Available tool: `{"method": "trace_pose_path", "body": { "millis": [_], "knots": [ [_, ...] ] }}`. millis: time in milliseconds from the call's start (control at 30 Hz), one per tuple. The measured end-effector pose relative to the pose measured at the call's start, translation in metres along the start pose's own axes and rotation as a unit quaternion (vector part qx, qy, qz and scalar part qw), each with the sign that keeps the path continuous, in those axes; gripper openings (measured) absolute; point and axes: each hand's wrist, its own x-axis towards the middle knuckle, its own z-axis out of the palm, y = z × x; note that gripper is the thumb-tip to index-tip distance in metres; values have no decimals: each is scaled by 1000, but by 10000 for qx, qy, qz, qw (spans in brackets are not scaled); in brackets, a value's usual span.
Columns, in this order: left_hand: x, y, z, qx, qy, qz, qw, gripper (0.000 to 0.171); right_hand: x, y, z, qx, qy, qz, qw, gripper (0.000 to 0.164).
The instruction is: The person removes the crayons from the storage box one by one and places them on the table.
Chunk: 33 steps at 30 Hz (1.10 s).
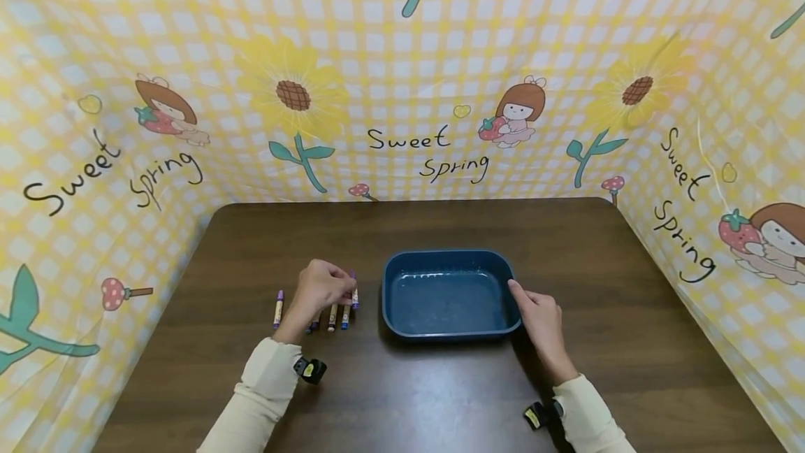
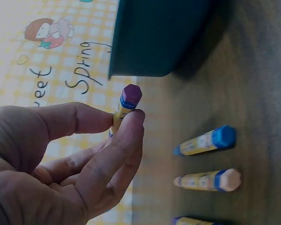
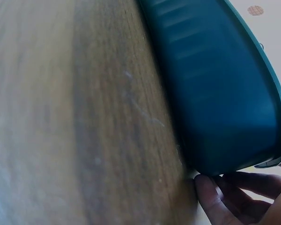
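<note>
My left hand point(image 1: 323, 286) pinches a purple-tipped crayon point(image 2: 130, 96) between thumb and fingers, with its end pointing up past the fingertips. Below that hand, a blue crayon point(image 2: 208, 140) and a peach crayon point(image 2: 210, 180) lie side by side on the table. Another crayon point(image 1: 314, 324) is partly hidden by the left wrist. To the right stands a dark blue rectangular tray point(image 1: 449, 333) with nothing in it. My right hand point(image 1: 539, 313) grips its right end, thumb at the rim and fingers against the outer wall.
A separate purple crayon point(image 1: 279, 310) lies left of the left hand. The brown wooden table point(image 1: 440, 397) is bounded at the back and both sides by a yellow checked cloth point(image 1: 402, 75). Small black devices point(image 1: 311, 370) sit at both wrists.
</note>
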Motion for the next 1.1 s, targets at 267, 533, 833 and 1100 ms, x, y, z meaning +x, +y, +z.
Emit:
{"method": "trace_pose_path", "body": {
  "millis": [267, 533, 833, 1100],
  "knots": [
    [2, -9, 15, 734, -23, -5, 9973, 11, 1, -1, -1, -39, 29, -75, 10000, 69],
    [1, -6, 29, 1848, 289, 504, 9811, 32, 0, -1, -1, -6, 69, -71, 10000, 69],
    [0, -4, 49, 2206, 639, 1085, 9672, 42, 0, 3, 0, 71, 19, -67, 10000, 69],
    [-3, -5, 58, 2145, 897, 953, 9679, 42, 1, 2, 0, 125, -15, -139, 9998, 68]
  ]
}}
